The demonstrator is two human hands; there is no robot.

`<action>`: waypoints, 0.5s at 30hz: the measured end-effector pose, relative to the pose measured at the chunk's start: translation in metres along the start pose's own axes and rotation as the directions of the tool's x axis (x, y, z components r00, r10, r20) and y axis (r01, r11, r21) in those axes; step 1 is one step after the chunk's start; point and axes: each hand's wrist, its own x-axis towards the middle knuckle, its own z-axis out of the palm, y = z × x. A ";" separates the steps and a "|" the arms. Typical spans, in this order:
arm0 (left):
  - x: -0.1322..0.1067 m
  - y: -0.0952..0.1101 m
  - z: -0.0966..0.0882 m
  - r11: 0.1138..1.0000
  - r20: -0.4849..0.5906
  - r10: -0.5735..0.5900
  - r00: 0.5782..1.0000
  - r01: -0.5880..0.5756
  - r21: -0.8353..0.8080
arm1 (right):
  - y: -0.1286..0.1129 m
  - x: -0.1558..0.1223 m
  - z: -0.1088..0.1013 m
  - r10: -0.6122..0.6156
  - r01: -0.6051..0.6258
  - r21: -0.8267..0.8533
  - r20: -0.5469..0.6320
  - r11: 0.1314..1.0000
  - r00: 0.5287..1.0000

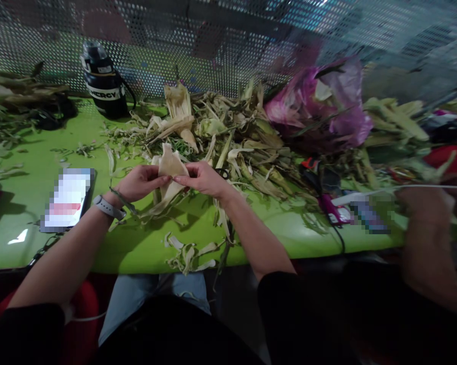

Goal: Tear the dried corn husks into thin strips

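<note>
A pale corn husk (171, 165) is pinched between both of my hands above the green table (137, 256). My left hand (139, 183), with a grey band on its wrist, grips the husk's left side between thumb and fingers. My right hand (203, 178) holds its right side, the two thumb tips nearly meeting at the middle. One end of the husk points up and away, while the lower part hangs towards me. Behind my hands lies a heap of dry corn husks (247, 137). Curled husk scraps (190, 256) rest near the table's front edge.
A black bottle (108, 88) stands at the back left, by a perforated metal panel (213, 45). A phone (68, 200) lies left of my hands. Behind the heap's right side sits a pink plastic bag (323, 109). Another person's arm (428, 233) reaches in at the right.
</note>
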 end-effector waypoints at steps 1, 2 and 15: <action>0.000 0.001 0.000 1.000 0.001 0.011 1.000 -0.011 -0.009 | 0.000 0.000 0.000 0.002 -0.002 0.010 0.002 1.000 1.000; -0.001 0.002 0.000 1.000 0.002 0.022 1.000 -0.022 -0.017 | 0.000 0.000 0.000 0.003 -0.003 0.020 0.001 1.000 1.000; 0.002 -0.002 0.001 0.991 0.029 0.130 0.991 -0.129 -0.038 | 0.003 0.001 -0.003 -0.012 0.013 -0.014 0.076 1.000 0.997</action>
